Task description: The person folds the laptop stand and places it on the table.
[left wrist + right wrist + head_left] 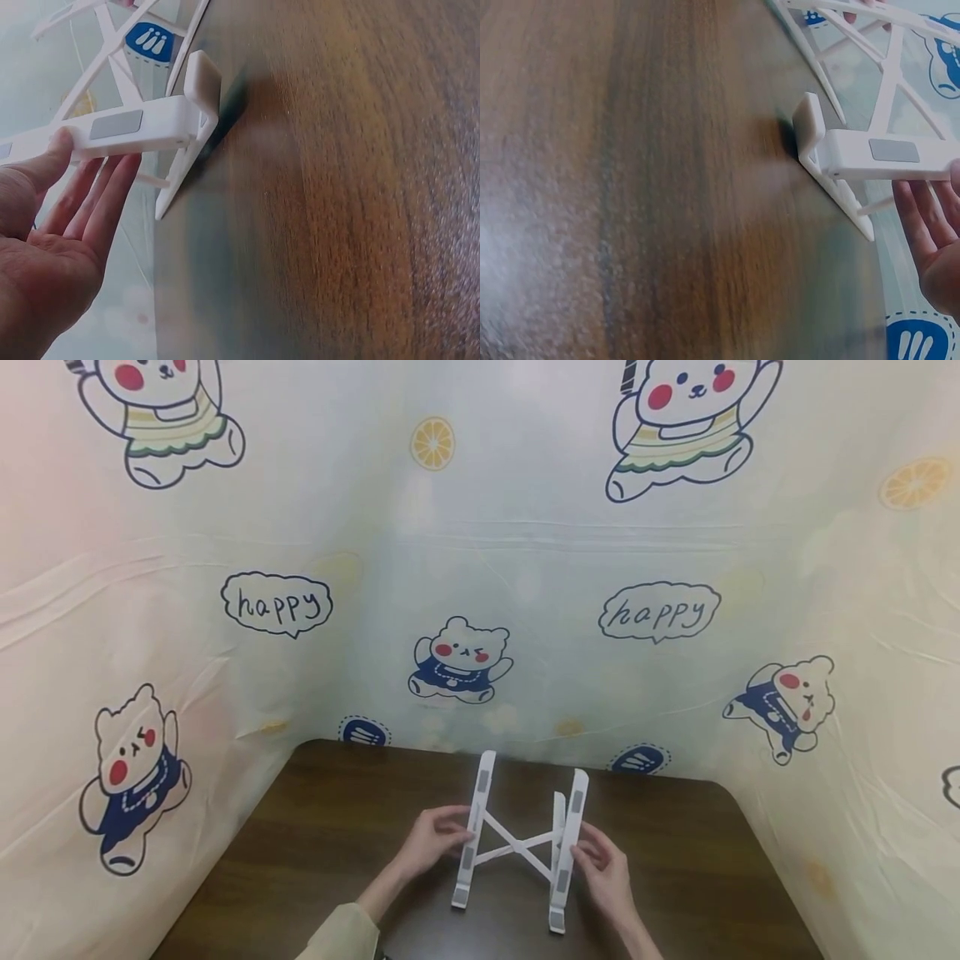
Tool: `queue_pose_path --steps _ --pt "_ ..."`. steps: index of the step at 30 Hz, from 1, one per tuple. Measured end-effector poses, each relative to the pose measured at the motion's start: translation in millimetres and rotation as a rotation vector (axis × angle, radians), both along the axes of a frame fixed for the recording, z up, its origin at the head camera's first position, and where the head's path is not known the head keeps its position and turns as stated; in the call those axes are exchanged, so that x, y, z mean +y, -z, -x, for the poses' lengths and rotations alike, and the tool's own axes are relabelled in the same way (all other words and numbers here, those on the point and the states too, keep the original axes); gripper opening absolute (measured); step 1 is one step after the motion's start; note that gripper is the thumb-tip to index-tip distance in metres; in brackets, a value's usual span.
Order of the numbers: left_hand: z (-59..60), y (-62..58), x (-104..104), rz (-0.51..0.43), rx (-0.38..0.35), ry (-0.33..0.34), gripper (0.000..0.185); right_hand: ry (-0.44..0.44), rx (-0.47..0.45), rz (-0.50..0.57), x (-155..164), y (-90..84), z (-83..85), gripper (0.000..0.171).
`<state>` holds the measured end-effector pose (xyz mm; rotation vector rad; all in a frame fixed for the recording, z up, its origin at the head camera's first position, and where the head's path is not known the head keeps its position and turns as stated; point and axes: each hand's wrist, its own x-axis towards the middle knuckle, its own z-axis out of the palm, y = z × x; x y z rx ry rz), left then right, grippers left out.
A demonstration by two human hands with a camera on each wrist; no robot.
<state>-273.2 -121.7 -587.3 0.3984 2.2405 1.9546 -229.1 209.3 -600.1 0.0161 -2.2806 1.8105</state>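
Note:
A white folding stand [517,843] with two long rails and crossed struts stands on a dark wooden table [315,827]. My left hand [438,839] holds its left rail; in the left wrist view the thumb lies on top of the rail [150,124] and the fingers [105,187] reach straight under it. My right hand [600,860] holds the right rail. In the right wrist view that rail [870,154] ends in a small upturned lip near the tabletop, with the right hand's fingers [930,225] beneath it. The stand's front feet touch the table.
A pale cloth [480,568] printed with cartoon bears, lemon slices and "happy" bubbles hangs round the table at the back, left and right. The wooden surface [630,187] stretches towards me on both sides of the stand. The table's back corners are rounded.

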Motion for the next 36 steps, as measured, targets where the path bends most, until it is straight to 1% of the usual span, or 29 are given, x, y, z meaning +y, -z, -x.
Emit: queue_pose_path --steps 12,16,21,25,30,36 --pt "-4.4 -2.7 0 0.010 0.002 -0.006 0.048 0.001 0.045 -0.018 0 -3.7 0.2 0.040" --pt "-5.3 -2.3 0 -0.012 -0.018 -0.009 0.050 -0.006 0.060 -0.026 -1 -3.3 0.3 0.039" --pt "-8.3 -1.0 1 -0.035 -0.043 -0.023 0.050 -0.002 0.032 -0.044 -1 -3.5 0.4 0.040" --pt "-10.3 0.5 1 -0.032 -0.038 -0.031 0.050 -0.002 0.032 -0.051 -2 -2.8 0.3 0.041" --pt "-10.7 3.2 1 -0.017 -0.027 -0.045 0.047 -0.008 0.066 -0.050 -2 -1.2 0.8 0.041" --pt "-11.4 4.7 3 -0.030 -0.018 -0.058 0.048 -0.020 0.046 -0.020 -2 -2.2 1.5 0.042"
